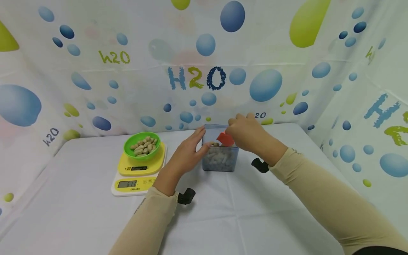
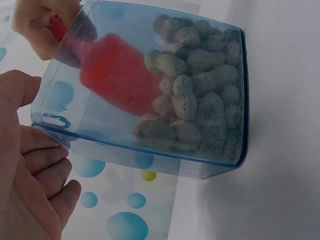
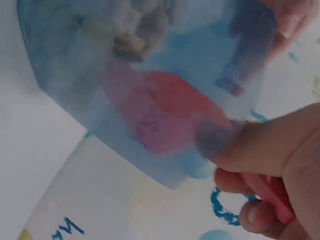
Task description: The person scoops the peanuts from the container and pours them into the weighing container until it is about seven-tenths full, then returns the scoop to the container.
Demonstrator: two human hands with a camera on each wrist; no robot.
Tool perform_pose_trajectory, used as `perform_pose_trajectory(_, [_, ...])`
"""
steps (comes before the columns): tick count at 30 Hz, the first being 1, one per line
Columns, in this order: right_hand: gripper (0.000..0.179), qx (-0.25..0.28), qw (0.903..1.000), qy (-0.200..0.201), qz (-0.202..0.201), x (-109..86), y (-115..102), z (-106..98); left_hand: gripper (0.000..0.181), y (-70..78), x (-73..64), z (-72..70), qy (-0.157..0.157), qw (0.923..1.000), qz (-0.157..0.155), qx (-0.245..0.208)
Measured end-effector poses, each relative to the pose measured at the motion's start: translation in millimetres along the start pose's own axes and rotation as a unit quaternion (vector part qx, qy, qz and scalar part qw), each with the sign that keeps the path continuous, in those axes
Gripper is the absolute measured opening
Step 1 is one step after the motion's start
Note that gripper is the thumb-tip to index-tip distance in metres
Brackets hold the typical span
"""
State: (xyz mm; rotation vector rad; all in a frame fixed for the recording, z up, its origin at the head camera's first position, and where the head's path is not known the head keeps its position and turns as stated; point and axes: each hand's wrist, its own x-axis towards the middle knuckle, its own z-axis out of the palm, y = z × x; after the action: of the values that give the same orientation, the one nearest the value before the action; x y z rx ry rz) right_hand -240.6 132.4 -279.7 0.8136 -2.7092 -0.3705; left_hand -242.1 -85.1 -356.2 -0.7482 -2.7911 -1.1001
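Note:
A clear bluish plastic container (image 1: 210, 132) stands on the table, its lower part filled with unshelled peanuts (image 2: 205, 80). My right hand (image 1: 247, 132) reaches over the rim and grips the handle of a red scoop (image 2: 117, 75). The scoop slants down inside the container, its front edge among the peanuts. My left hand (image 1: 188, 150) rests at the container's left side, fingers loosely extended along the wall and thumb by the front rim. In the right wrist view, the right thumb and fingers (image 3: 260, 215) wrap the handle; the scoop's blade shows blurred through the wall.
Left of the container stands a yellow and white kitchen scale (image 1: 127, 184) with a lit display. A green bowl (image 1: 128, 152) of unshelled peanuts (image 1: 145, 146) sits on it. A white cloth (image 1: 79, 205) covers the table, and a patterned curtain (image 1: 137, 81) hangs close behind.

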Motion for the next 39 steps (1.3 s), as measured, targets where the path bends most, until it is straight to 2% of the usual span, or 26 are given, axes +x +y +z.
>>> perform_pose_trajectory(3, [0.018,0.044,0.999,-0.007,-0.004,1.5,0,5,0.066,-1.1,0.4,0.0,-0.002,1.0,-0.004,-0.006])
perform_pose_trajectory(7, [0.018,0.117,0.993,-0.009,0.013,2.7,1,7,0.067,-3.3,0.7,-0.5,-0.001,0.9998,-0.006,-0.018])
perform_pose_trajectory(10, [0.02,0.114,0.9931,-0.015,0.023,5.3,-2,9,0.068,-4.4,0.3,-1.8,0.001,0.9996,-0.007,-0.026])
perform_pose_trajectory(14, [0.022,0.083,0.9963,-0.022,0.009,8.5,-7,11,0.069,-4.6,-0.5,-3.2,0.003,0.9997,-0.011,-0.024])
perform_pose_trajectory(16, [0.023,0.097,0.9949,-0.029,0.0,8.7,-7,11,0.069,-4.6,-0.7,-3.5,0.003,0.9997,-0.009,-0.022])
perform_pose_trajectory(20, [0.023,0.157,0.9862,-0.053,-0.003,7.9,-1,9,0.069,-4.3,-0.4,-2.7,0.003,0.9997,-0.01,-0.023])
perform_pose_trajectory(26, [0.021,0.233,0.9705,-0.062,0.003,7.8,12,13,0.071,-2.6,0.7,-0.8,-0.002,0.9994,-0.023,-0.026])
perform_pose_trajectory(35, [0.022,0.286,0.9545,-0.083,0.002,4.2,27,9,0.07,-1.3,2.6,-0.4,0.001,0.9995,-0.021,-0.023])
perform_pose_trajectory(39, [0.024,0.283,0.9557,-0.077,0.02,4.6,21,18,0.07,-1.2,2.4,-0.8,-0.002,0.9996,-0.02,-0.02])
